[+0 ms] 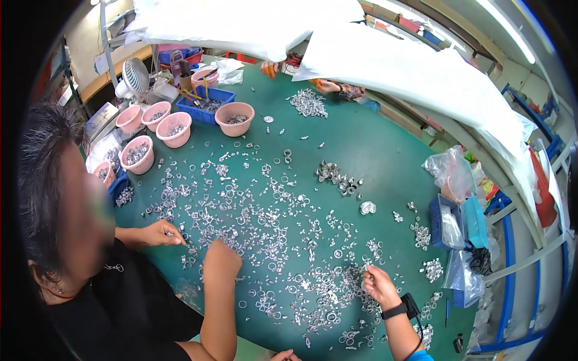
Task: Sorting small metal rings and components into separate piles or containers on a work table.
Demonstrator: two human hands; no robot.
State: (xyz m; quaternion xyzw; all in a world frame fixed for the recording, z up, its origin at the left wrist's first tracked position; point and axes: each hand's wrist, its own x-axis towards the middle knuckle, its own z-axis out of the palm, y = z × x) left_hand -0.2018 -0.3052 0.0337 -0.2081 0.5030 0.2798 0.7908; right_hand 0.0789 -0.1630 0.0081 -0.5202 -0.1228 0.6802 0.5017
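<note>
My right hand point(380, 287), with a black band and device on its wrist, reaches over a dense heap of small silver metal parts point(325, 289) on the green table. Its thumb and fingers are pinched together at the heap's right side; a tiny silver piece seems to be at the fingertips, too small to name. Only part of my left hand point(285, 356) shows at the bottom edge, its fingers curled; what they hold, if anything, is hidden. Rings and small cast pieces lie scattered between the hands and beyond them.
At my left a co-worker in black handles parts with both hands point(162, 233). Pink baskets point(174, 130), a blue bin point(206, 107) and a fan point(133, 78) stand at far left. Another person's hands point(327, 86) work across the table. Blue trays point(447, 222) sit at the right edge.
</note>
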